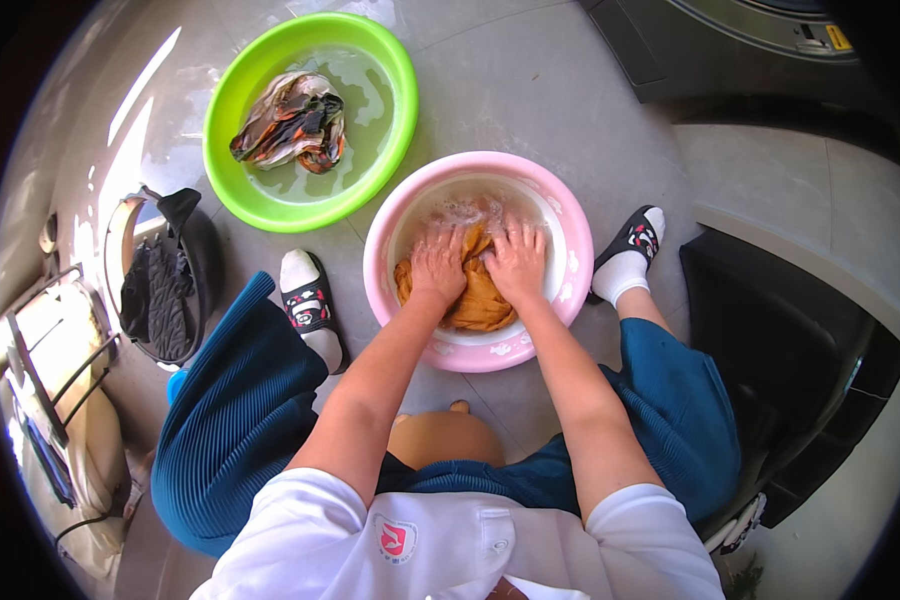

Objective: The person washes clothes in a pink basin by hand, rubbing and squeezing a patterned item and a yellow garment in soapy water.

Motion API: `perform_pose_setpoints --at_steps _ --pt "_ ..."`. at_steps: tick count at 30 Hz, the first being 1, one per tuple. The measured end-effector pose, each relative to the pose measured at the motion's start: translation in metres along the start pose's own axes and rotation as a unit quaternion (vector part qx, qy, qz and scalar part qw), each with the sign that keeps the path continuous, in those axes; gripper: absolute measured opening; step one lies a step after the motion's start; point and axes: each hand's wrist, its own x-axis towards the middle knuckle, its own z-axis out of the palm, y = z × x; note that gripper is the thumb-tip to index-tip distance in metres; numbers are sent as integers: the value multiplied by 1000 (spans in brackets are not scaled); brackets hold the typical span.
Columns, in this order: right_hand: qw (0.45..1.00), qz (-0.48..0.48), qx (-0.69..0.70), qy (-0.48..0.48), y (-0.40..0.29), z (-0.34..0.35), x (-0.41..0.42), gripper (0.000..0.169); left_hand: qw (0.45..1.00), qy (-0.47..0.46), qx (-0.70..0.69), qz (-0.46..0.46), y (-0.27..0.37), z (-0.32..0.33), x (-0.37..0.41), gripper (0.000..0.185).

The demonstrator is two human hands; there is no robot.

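On the floor between my feet stands a pink plastic basin [480,360] with a white inside and cloudy, slightly foamy water. A wet mustard-brown cloth [481,300] lies bunched in it. My left hand [439,262] rests palm down on the cloth's left part, fingers spread towards the water. My right hand [517,259] lies on the cloth's right edge, its fingertips at the foam. A fold of cloth rises between the two hands. Whether the fingers grip any cloth underneath cannot be told.
A green basin [311,225] at the upper left holds water and a crumpled multicoloured cloth [296,124]. Further left is a dark basket [210,262] with dark clothing, near a rack with fabrics. A front-loading machine [735,67] stands upper right, a black glossy object [757,300] at right.
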Motion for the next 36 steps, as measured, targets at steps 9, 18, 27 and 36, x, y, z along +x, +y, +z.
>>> perform_pose_setpoints --at_steps 9,18,27,36 --pt "920 317 159 -167 -2 -10 24 50 944 45 -287 -157 11 -4 9 46" --pt "883 140 440 87 -16 -50 13 49 369 -59 -870 -320 21 -13 31 100" --pt "915 30 402 18 -41 -97 -11 45 234 -163 -942 -176 31 -20 52 68" --pt "947 38 272 168 -59 -111 10 31 242 -124 -960 -64 47 -14 57 23"
